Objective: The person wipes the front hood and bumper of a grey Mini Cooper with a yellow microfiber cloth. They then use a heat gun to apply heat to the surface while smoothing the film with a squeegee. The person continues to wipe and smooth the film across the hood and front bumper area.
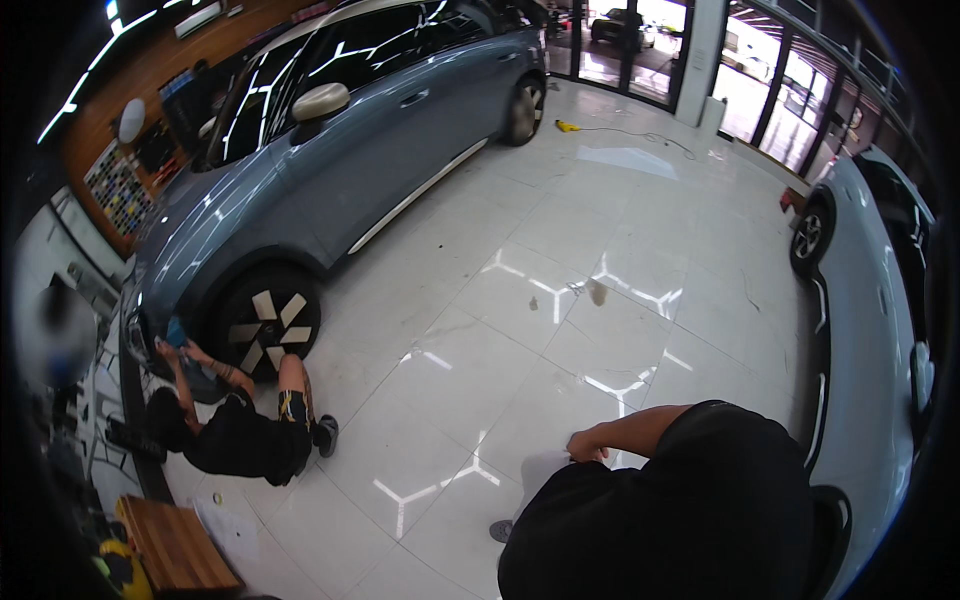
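My right hand (586,446) reaches in from the lower right with fingers curled, beside light grey fabric (542,470); what it holds, if anything, is hidden. My black sleeve and shirt fill the lower right. My left hand is out of sight. At the lower left another person (245,435) in a black top crouches by the front of a blue-grey car (390,170), beside its wheel (265,330), both hands raised to the bodywork with a blue item (175,331).
A white car (865,300) lines the right side. Tiled floor (500,350) lies between the cars. A yellow tool (567,127) with a cord rests near glass doors (765,90) at the back. A wooden piece (172,545) and clutter stand at the lower left.
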Available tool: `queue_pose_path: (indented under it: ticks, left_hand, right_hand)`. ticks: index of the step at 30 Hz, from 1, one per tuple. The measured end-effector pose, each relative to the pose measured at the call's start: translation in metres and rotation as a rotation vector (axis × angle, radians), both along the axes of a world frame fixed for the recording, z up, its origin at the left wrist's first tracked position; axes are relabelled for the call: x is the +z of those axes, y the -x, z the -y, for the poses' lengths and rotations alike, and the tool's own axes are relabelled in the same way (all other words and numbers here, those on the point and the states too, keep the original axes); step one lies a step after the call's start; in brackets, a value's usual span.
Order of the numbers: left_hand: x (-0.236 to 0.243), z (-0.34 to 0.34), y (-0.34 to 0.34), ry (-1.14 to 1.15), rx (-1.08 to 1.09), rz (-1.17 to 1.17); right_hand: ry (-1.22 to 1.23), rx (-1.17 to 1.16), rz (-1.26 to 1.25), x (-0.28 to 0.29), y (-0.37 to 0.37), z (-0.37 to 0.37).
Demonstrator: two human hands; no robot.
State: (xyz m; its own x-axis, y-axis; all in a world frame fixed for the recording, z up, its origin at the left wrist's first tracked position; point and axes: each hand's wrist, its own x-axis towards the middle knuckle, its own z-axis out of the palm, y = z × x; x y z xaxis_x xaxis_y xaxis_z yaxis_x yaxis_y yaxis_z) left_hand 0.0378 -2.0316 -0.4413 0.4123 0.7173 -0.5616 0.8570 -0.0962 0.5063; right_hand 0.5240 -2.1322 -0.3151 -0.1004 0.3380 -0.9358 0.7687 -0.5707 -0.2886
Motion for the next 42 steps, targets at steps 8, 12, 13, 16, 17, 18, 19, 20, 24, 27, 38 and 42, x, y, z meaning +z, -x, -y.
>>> queue_pose_path:
  ticks: [8, 12, 13, 16, 17, 18, 19, 20, 24, 27, 38, 42]
  left_hand:
    - [-0.034, -0.084, 0.123, -0.003, -0.323, -0.073]
    - [-0.026, -0.169, 0.163, -0.028, -0.146, -0.091]
    - [0.019, -0.192, 0.143, -0.022, -0.011, -0.091]
    - [0.026, -0.228, 0.158, -0.571, -0.131, 0.144]
    - [0.049, -0.254, 0.134, -0.087, 0.067, -0.033]
    - [0.079, -0.262, 0.111, -0.124, 0.002, 0.042]
    - [0.108, -0.273, 0.106, -0.104, 0.043, -0.016]
    - [0.127, -0.283, 0.095, -0.043, 0.099, -0.029]
    - [0.107, -0.302, 0.111, -0.036, 0.132, -0.091]
    - [0.074, -0.311, 0.083, 0.021, -0.025, -0.119]
    - [0.098, -0.487, -0.104, -0.086, -0.403, -0.004]
    - [0.087, -0.516, -0.195, -0.113, -0.633, -0.126]
  right_hand:
    - [-0.451, 0.060, -0.005, 0.025, 0.078, -0.020]
    - [-0.497, 0.081, -0.055, 0.018, 0.096, -0.101]
    - [-0.530, 0.100, -0.069, 0.020, 0.096, -0.133]
    - [-0.603, 0.161, -0.197, -0.012, 0.117, -0.202]
    - [-0.511, 0.230, -0.086, -0.033, 0.118, -0.220]
    - [-0.410, 0.203, -0.022, -0.050, 0.114, -0.221]
    - [-0.369, 0.229, 0.016, -0.054, 0.120, -0.241]
    - [-0.483, 0.156, 0.046, -0.055, 0.121, -0.240]
    - [-0.384, 0.176, 0.089, -0.057, 0.120, -0.218]
    - [-0.292, 0.179, 0.067, -0.034, 0.107, -0.210]
    - [-0.364, -0.846, 0.110, -0.067, 0.057, -0.051]
    - [-0.186, -1.553, 0.230, -0.055, 0.056, -0.033]
